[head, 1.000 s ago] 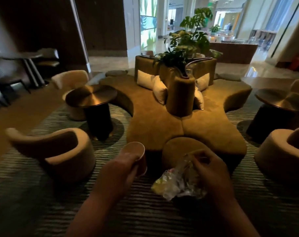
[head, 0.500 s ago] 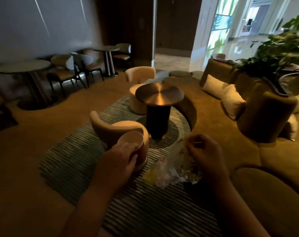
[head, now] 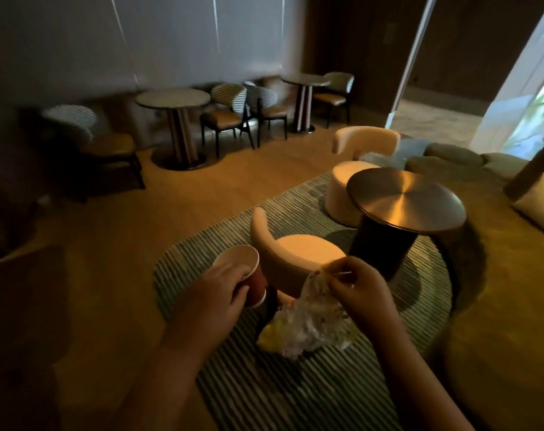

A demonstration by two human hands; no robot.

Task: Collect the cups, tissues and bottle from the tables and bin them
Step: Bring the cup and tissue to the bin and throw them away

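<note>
My left hand [head: 216, 298] grips a red paper cup [head: 244, 270] with a pale inside, held upright in front of me; a second cup rim seems nested under it. My right hand [head: 359, 289] pinches the top of a crumpled clear plastic bag [head: 308, 326], which hangs down with tissues and something yellow inside. Both hands are held over a striped rug. A dark shape shows between cup and bag, too dim to name.
A round metal-topped side table [head: 404, 202] stands ahead right, with two cream low chairs [head: 298, 256] beside it. An olive sofa [head: 510, 275] fills the right. Two café tables [head: 174, 99] with striped-back chairs [head: 230, 115] line the far wall. Wooden floor lies to the left.
The view has swung left, from the central sofa and plant to the wall with café tables. Both hands kept their hold on cup and bag.
</note>
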